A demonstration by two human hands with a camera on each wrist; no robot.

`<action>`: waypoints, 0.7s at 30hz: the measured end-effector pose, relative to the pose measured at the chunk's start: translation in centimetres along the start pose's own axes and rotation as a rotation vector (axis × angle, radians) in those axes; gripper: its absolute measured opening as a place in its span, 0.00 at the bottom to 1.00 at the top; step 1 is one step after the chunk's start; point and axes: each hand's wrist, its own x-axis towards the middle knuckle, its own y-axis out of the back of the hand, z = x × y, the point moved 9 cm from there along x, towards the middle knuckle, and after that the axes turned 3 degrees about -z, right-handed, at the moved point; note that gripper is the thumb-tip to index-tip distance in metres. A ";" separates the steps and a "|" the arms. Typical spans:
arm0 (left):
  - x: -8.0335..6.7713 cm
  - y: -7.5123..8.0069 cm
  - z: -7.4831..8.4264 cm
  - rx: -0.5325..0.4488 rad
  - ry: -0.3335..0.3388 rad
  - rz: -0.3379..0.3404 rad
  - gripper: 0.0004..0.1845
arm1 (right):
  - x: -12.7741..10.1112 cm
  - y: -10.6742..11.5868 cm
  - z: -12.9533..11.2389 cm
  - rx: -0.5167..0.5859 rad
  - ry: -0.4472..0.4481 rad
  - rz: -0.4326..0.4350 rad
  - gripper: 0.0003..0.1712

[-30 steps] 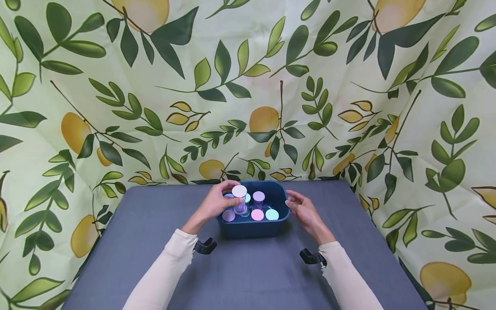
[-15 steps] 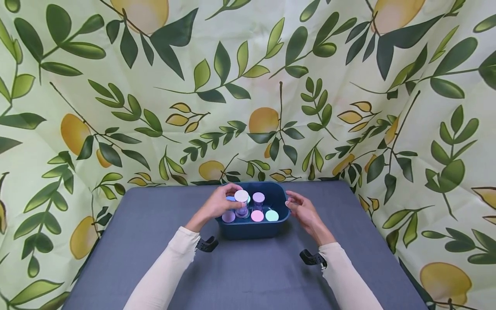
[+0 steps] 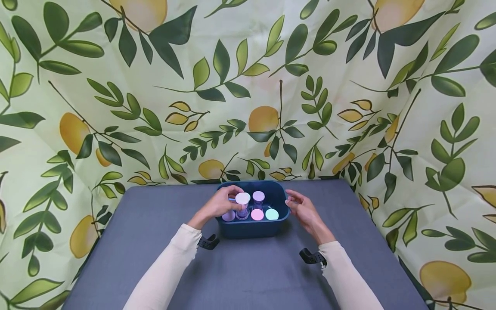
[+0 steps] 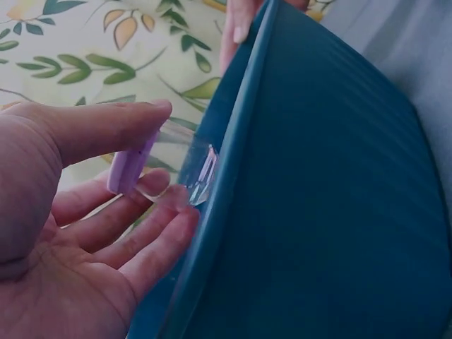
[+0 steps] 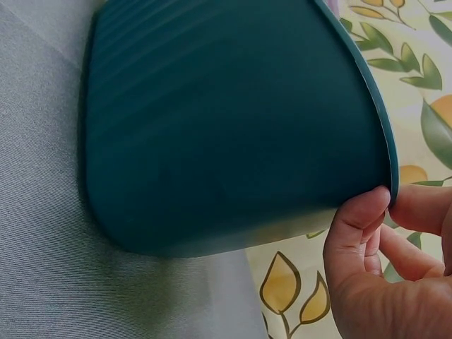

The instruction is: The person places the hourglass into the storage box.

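A dark teal tub [image 3: 252,227] stands mid-table and holds several clear jars with pastel lids. My left hand [image 3: 221,203] reaches over its left rim and pinches a white-lidded jar [image 3: 243,199] upright among the others. Around it are a purple lid [image 3: 258,196], a pink lid [image 3: 257,214], a green lid [image 3: 272,214] and a lilac lid [image 3: 228,215]. The left wrist view shows my fingers [image 4: 134,127] round the clear jar [image 4: 191,183] just above the tub's rim [image 4: 233,148]. My right hand [image 3: 303,210] holds the right rim, thumb and fingertips [image 5: 367,212] pinching the edge [image 5: 385,152].
The grey table [image 3: 155,267] stretches out around the tub, its back edge against a hanging cloth [image 3: 248,86] printed with lemons and leaves that closes in the back and both sides. Cream sleeves cover both forearms.
My left hand has lowered the white-lidded jar a little and shifted it slightly right, deeper among the other jars. The right hand has stayed on the rim.
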 end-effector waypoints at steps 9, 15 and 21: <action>0.2 -0.4 -0.8 0.075 0.039 -0.041 0.24 | 0.0 0.0 0.1 -0.005 -0.014 0.012 0.28; 0.5 -0.6 -1.1 0.101 0.070 -0.063 0.22 | -0.2 0.0 -0.1 0.000 -0.009 0.009 0.27; 0.6 -0.9 -1.3 0.130 0.108 -0.120 0.20 | -0.2 -0.1 -0.1 0.002 -0.010 0.003 0.27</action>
